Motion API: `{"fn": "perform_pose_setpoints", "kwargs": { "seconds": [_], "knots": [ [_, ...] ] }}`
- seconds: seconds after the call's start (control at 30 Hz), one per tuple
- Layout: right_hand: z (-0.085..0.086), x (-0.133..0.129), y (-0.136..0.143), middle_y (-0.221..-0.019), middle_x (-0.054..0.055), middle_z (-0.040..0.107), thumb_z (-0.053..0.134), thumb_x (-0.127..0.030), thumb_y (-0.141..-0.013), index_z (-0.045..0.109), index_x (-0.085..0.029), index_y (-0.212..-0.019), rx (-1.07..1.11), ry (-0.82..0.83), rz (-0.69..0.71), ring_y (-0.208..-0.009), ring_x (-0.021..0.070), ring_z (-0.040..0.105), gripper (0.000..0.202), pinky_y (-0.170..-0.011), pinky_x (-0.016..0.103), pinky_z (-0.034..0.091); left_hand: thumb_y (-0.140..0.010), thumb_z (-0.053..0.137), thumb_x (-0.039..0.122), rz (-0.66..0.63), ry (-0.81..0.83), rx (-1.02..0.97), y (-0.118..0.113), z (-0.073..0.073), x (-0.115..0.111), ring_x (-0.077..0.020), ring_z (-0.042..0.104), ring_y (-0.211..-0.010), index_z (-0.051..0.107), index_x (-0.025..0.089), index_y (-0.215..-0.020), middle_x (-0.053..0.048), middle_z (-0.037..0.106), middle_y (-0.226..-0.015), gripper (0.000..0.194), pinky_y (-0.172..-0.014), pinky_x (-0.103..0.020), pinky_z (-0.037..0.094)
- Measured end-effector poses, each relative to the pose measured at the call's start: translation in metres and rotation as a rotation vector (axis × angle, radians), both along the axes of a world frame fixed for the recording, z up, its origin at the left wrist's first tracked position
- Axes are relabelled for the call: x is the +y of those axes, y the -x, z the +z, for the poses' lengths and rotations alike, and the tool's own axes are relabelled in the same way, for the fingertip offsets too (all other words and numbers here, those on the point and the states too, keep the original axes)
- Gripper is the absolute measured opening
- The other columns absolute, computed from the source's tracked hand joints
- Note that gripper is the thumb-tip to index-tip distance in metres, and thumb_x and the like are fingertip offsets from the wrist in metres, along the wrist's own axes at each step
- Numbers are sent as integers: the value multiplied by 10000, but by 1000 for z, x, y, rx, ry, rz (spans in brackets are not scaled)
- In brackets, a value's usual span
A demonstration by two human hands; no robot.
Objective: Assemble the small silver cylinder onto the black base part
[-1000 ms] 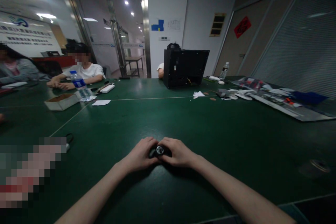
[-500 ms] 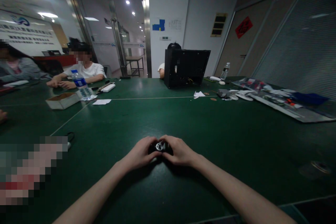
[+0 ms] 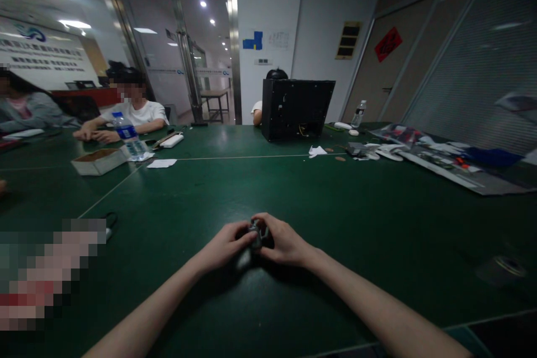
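Between both my hands is a small dark part with a dull metallic sheen, too small to name. My left hand is closed, with its thumb pressed on the part's near left side. From the right, my right hand curls its fingers over the top of the part and its thumb below, also closed on it. Fingers hide much of the part. Both hands are low over the green table, near its middle.
A water bottle and an open box stand left. A black casing is at the back, before a person. Another person sits at left. Clutter on a board lies right, with a tape roll nearer.
The part has turned between my hands: its round white spoked face no longer shows, and a dark metallic side does. My left thumb has shifted up onto it.
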State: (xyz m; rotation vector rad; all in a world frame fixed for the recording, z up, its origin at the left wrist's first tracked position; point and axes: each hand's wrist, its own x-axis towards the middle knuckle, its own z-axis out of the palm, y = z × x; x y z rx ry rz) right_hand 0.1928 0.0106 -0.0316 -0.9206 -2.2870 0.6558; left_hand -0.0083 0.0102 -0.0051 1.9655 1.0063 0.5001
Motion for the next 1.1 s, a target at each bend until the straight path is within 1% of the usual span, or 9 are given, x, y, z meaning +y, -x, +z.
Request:
{"fn": "perform_pose_setpoints", "kwargs": {
  "seconds": [0.13, 0.33, 0.47, 0.57, 0.67, 0.9, 1.1],
  "knots": [
    [-1, 0, 2, -1034, 58, 573, 708, -257, -683, 419, -195, -1177, 47, 10, -14, -833, 166, 564, 576, -746, 288, 462, -918, 400, 443, -18, 17, 2, -1, -1, 0, -197, 563, -891, 583, 135, -967, -54, 631, -984, 362, -809, -271, 435],
    [-5, 1, 3, -1030, 56, 562, 710, -257, -667, 438, -191, -1138, 90, 18, -49, -817, 156, 556, 548, -720, 274, 462, -917, 399, 466, 11, -45, 32, 1, -1, -1, -181, 559, -845, 590, 142, -973, -42, 631, -959, 380, -767, -255, 424],
    [-6, 1, 2, -1015, 49, 561, 709, -241, -658, 431, -191, -1137, 100, 23, -54, -794, 146, 549, 556, -700, 265, 462, -902, 428, 469, 33, -45, 18, 2, -3, 2, -181, 550, -836, 595, 143, -973, -42, 624, -937, 374, -756, -261, 417],
    [-4, 0, 3, -994, 45, 566, 708, -252, -664, 430, -190, -1119, 123, 35, -54, -782, 143, 550, 537, -690, 264, 465, -893, 437, 475, 14, -16, -32, 3, -7, 5, -186, 543, -846, 597, 137, -976, -47, 619, -938, 383, -762, -264, 411],
    [-3, 0, 4, -977, 42, 573, 709, -245, -667, 429, -190, -1116, 153, 64, -49, -778, 142, 557, 531, -684, 262, 469, -886, 441, 483, 23, 26, -51, 3, -8, 7, -190, 530, -855, 599, 137, -992, -46, 611, -949, 396, -767, -264, 401],
    [-2, 0, 5, -982, 43, 573, 718, -255, -677, 447, -190, -1107, 213, 156, -30, -793, 145, 567, 512, -663, 258, 479, -895, 425, 490, 14, 100, -71, 3, -4, 5, -193, 513, -847, 613, 124, -930, -44, 609, -927, 413, -771, -266, 380],
    [1, -2, 6, -1014, 51, 556, 724, -257, -683, 452, -191, -1106, 255, 226, -8, -783, 137, 567, 508, -639, 251, 491, -878, 466, 484, 32, 184, -133, 2, 2, 2, -214, 511, -900, 639, 136, -977, -53, 616, -966, 401, -810, -285, 374]
  ]
}}
